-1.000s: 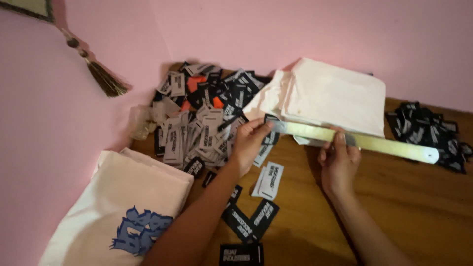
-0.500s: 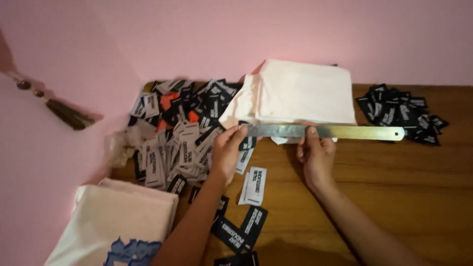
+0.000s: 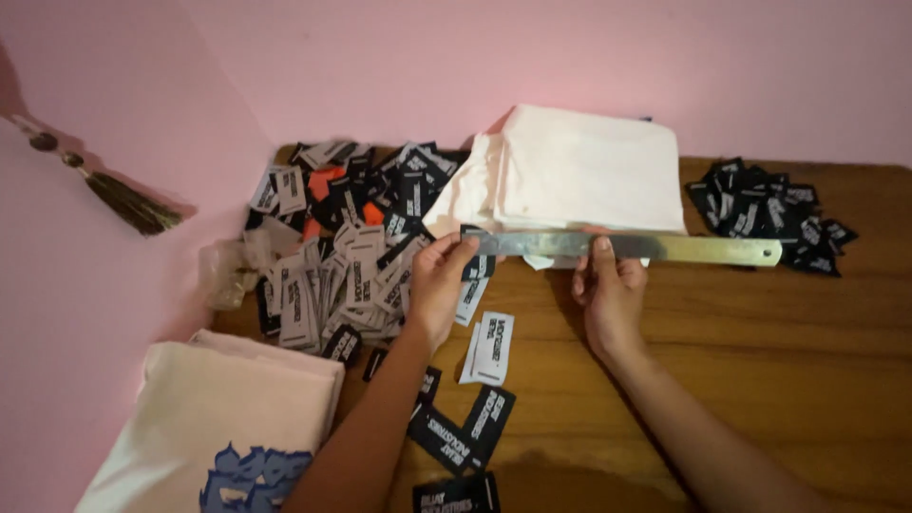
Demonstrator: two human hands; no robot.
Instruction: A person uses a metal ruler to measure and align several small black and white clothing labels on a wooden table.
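Both hands hold a long, flat, silvery metal ruler (image 3: pixel 632 247) that lies level across the wooden worktop (image 3: pixel 760 361), along the near edge of a folded stack of white cloth (image 3: pixel 579 166) and partly over it. The left hand (image 3: pixel 439 285) has its grip closed on the ruler's left end, fingertips curled over the end and thumb below; beneath that end lies a small black woven label that the hand may also be touching, though I cannot tell whether it is held. The right hand (image 3: pixel 608 294) pinches the ruler near its middle, one finger laid up over the metal and the rest folded under the near edge. The ruler's right end, with a small hole in it, juts free toward a small heap of black woven labels (image 3: pixel 769 214) on the right side of the worktop. To the left of the white cloth spreads a large heap of black, white and orange labels (image 3: pixel 351 237), with a bit of crumpled clear plastic (image 3: pixel 228 271) at its left edge. A few loose black and white labels (image 3: pixel 475 399) lie between the forearms. At lower left lies a folded cream garment with a blue print (image 3: pixel 228 427), and a dark tassel (image 3: pixel 128 199) hangs on the pink wall
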